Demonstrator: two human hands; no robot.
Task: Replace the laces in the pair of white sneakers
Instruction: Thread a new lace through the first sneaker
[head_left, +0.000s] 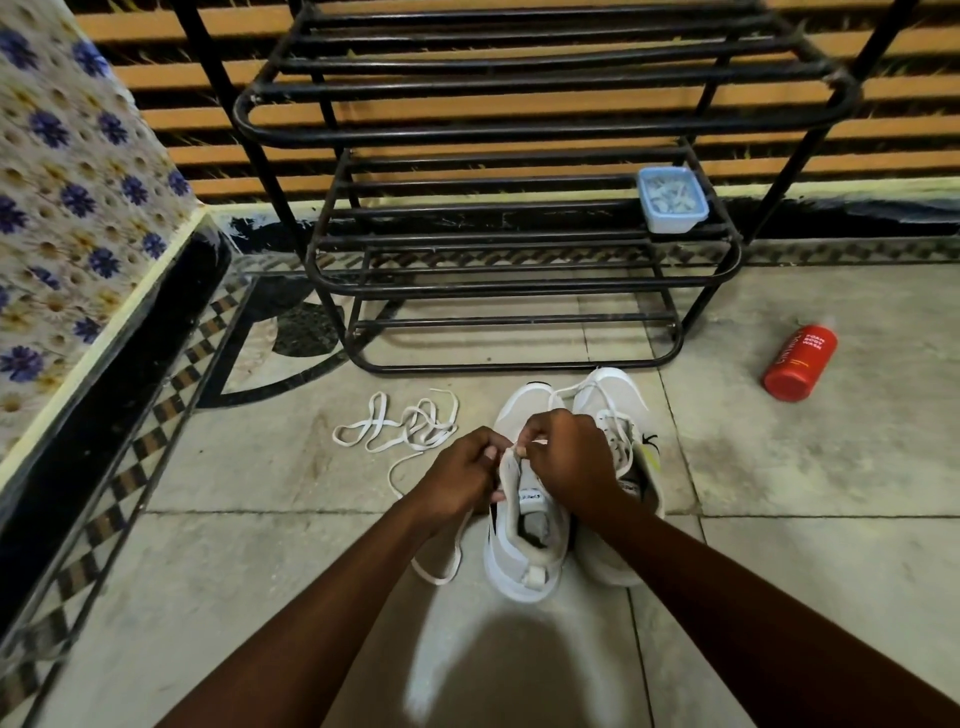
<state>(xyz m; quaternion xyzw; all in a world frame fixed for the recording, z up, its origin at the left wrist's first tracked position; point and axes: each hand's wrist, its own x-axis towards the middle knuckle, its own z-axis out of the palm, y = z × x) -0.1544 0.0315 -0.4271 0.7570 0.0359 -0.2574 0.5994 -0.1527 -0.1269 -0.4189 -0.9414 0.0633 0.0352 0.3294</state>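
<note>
Two white sneakers stand side by side on the tiled floor, toes pointing away from me. Over the left sneaker (524, 561), my left hand (462, 475) and my right hand (569, 457) meet at the top of its tongue, fingers curled and pinching a white lace there. A free length of that lace (441, 569) loops down to the floor on the shoe's left. The right sneaker (631, 410) is partly hidden behind my right hand and still carries a lace. A loose white lace (400, 423) lies tangled on the floor further left.
A black metal shoe rack (498, 249) stands just beyond the sneakers, with a small plastic box (671, 200) on one shelf. A red bottle (800, 364) lies on the floor to the right. A floral cloth (67, 208) covers furniture at the left.
</note>
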